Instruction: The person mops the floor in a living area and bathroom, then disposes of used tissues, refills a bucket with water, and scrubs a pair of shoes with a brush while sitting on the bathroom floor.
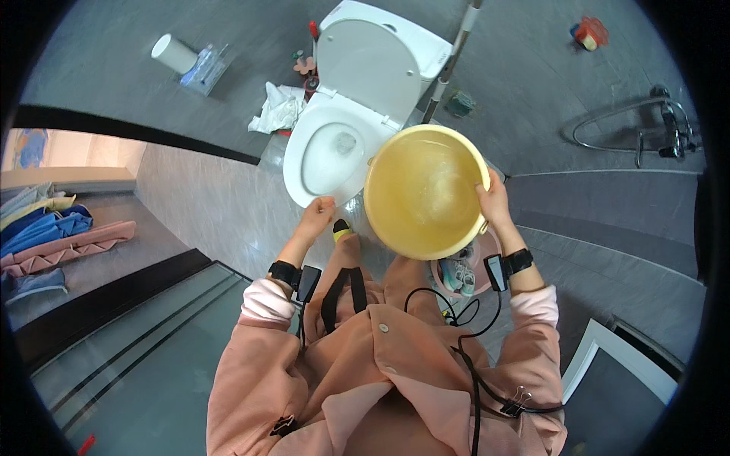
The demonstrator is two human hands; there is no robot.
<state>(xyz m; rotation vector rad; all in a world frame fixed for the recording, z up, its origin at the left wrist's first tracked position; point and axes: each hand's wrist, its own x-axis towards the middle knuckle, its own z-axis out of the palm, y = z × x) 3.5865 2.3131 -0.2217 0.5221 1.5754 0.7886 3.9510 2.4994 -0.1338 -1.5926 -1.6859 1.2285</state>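
Observation:
A large round yellow basin (426,190) is held by its right rim in my right hand (494,204), thumb over the inner wall. The inside shines; whether it contains water I cannot tell. To its left stands a white toilet (298,156) with the lid (370,64) raised and the seat down. My left hand (318,216) is closed at the front edge of the seat, fingers curled. Whether those fingers grip the seat edge is hard to make out. Beneath the basin's lower right side, a pink tub (490,247) holds light blue-and-white shoes (458,277).
White crumpled paper or bags (279,109) lie left of the toilet. A pole (452,61) stands at its right. A shower mixer (673,129) with a hose is on the right wall. Clothes (49,232) hang at far left, beyond a glass door (160,349). Black cables (475,365) trail across my front.

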